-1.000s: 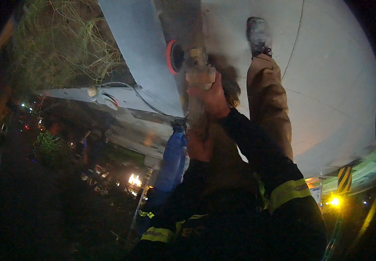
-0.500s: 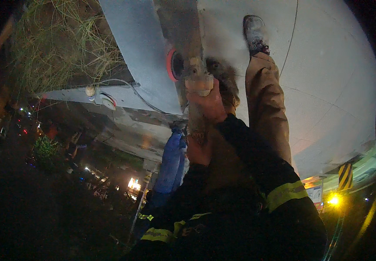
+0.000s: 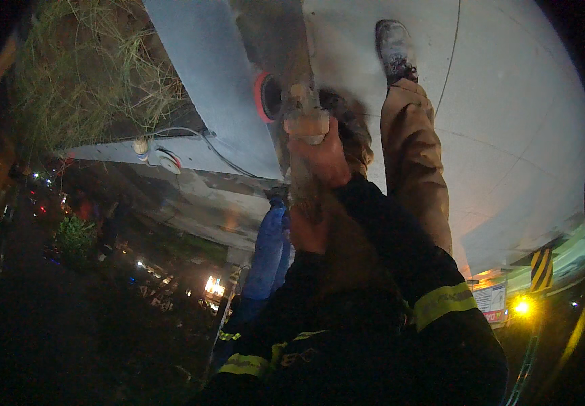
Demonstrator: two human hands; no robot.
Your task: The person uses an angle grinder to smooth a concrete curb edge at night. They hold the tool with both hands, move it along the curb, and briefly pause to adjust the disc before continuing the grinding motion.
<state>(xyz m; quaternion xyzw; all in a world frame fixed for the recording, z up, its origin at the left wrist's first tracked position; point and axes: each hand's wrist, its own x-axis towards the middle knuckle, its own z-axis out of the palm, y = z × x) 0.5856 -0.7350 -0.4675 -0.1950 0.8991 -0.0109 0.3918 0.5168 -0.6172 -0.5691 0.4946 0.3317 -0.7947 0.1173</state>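
A dusty angle grinder (image 3: 302, 101) points away from me, with a red-rimmed disc (image 3: 267, 98) at the left side of its head. The disc is against or very near the edge of the pale grey slab (image 3: 215, 64); contact cannot be made out. My right hand (image 3: 326, 155) is wrapped around the grinder just behind its head. Nearer to me, my left hand (image 3: 309, 230) is closed around the rear of the tool body, dim and partly blurred. Both forearms wear dark sleeves with yellow reflective bands.
My right leg (image 3: 411, 149) stands on the pale surface (image 3: 509, 122), crossed by a thin cable (image 3: 449, 61). Another person's blue-trousered leg (image 3: 269, 250) is close at left. A second disc tool (image 3: 169, 160) with a cord lies on a ledge near dry grass (image 3: 103, 68). Darkness drops away at lower left.
The grinder head and disc have shifted slightly left and toward the far side, with both hands still around the tool. The whole view has moved a little.
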